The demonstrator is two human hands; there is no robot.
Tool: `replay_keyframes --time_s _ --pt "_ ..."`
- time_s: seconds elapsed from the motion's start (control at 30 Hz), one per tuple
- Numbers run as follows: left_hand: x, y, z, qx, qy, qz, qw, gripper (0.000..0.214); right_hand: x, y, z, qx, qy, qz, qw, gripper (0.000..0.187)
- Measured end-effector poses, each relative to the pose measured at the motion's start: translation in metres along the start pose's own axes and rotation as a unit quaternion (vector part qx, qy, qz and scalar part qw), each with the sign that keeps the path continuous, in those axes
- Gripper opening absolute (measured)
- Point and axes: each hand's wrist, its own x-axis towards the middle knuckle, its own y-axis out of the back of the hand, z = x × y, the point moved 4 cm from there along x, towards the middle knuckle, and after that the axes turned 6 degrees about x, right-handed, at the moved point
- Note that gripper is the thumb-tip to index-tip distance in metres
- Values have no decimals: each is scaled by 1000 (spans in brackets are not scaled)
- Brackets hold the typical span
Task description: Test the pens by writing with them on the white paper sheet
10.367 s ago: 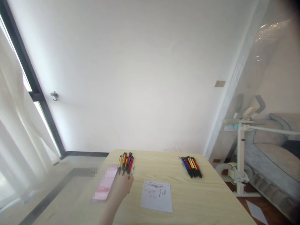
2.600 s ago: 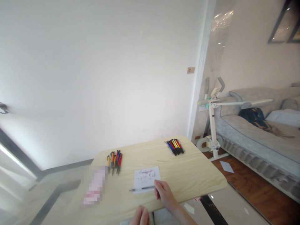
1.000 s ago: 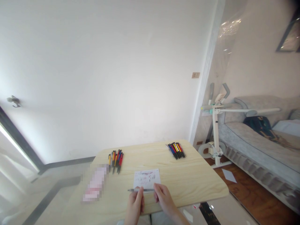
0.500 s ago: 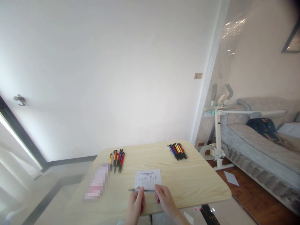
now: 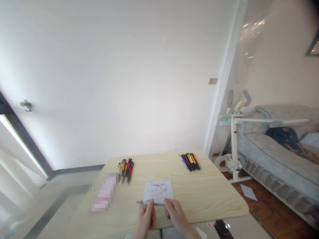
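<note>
Pen (image 5: 159,204) lies roughly level between the two hands at the bottom centre of the frame, over or just in front of the lower edge of the paper (image 5: 158,189); whether it touches the sheet, I cannot tell. The left hand (image 5: 145,214) pinches it with the thumb laid on top and the fingers curled beneath, one end poking out to the left. The right hand (image 5: 175,212) pinches the other end, its tip hidden behind thumb and forefinger.

A light, even pinch on both sides should serve best here, I think, with the wrists low and the barrel in line between the thumbs. Uneven pulling or twisting could make so slim a thing slip, and a little lift would spare the paper from being dragged or marked.

Under it all is a pale wood-grain table (image 5: 211,192) with rounded corners. Left pens (image 5: 124,170) lie near its upper left corner, right pens (image 5: 190,162) near its upper right, and a pixelated pink item (image 5: 103,192) at the left edge. Behind rises a white wall (image 5: 124,83). At the right of the frame, an exercise bike (image 5: 234,142) stands beside a grey sofa (image 5: 269,149); a curtain (image 5: 12,186) hangs lower left
</note>
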Motion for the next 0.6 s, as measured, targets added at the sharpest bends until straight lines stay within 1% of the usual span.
replay_keyframes --time_s 0.17,0.4,0.6 --pt "-1 0 0 -21 3 10 1000 63 0 -1 0 -6 -2 -2 1000 52" --pt "1 0 -4 -15 -7 5 1000 61 0 0 0 -4 -5 5 1000 52" --pt "0 0 -6 -12 -2 6 1000 60 0 1 0 0 2 14 1000 51"
